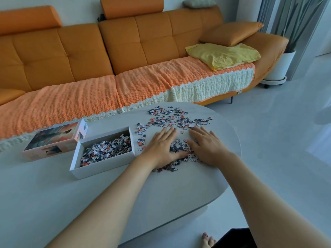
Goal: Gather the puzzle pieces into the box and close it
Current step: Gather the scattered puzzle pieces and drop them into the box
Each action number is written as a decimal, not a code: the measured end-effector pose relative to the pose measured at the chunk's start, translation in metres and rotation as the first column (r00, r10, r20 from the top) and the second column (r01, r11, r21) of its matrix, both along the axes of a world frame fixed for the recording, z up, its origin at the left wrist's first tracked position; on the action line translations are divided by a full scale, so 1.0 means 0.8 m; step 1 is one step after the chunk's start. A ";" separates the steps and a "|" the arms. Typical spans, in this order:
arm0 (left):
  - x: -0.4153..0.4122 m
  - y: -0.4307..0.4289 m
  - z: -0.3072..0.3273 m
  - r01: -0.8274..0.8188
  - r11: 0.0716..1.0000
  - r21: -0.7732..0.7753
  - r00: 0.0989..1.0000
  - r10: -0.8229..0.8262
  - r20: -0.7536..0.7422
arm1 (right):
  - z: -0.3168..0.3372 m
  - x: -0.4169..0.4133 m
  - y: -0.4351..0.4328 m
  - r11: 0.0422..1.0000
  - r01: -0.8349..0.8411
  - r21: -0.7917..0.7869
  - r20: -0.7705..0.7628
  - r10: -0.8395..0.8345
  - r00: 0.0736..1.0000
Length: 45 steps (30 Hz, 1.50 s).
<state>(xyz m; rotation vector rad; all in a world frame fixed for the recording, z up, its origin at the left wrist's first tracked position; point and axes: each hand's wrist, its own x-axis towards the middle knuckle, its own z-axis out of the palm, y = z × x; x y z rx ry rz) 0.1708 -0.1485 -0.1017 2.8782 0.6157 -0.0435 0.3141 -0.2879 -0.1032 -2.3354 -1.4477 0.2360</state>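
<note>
A white open box (75,163) sits on the pale table and holds a heap of puzzle pieces (107,149). Its picture lid (53,138) lies flat just behind it to the left. To the right of the box, my left hand (161,145) and my right hand (206,145) lie flat, palms down, fingers straight, on a pile of loose pieces (179,149) bunched between and under them. More scattered pieces (172,119) spread beyond my fingertips toward the table's far edge.
The oval table (161,194) ends close to the right of my right hand. An orange sofa (107,51) with a knitted throw runs behind it. A white plant pot (281,67) stands on the floor at the far right. A bare foot (208,240) shows below.
</note>
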 end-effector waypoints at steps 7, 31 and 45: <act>-0.017 -0.009 -0.006 0.098 0.989 -0.110 0.928 -0.051 0.368 | 0.014 -0.022 0.004 0.969 -0.063 0.238 -0.241 0.122 0.963; -0.176 -0.044 -0.010 0.056 0.990 -0.129 0.906 0.003 0.423 | 0.001 -0.174 0.013 0.974 -0.225 0.019 -0.026 0.225 0.974; -0.289 -0.017 -0.009 -0.208 0.978 -0.034 0.950 0.210 0.230 | 0.000 -0.288 0.047 0.953 -0.274 0.132 -0.014 0.278 0.961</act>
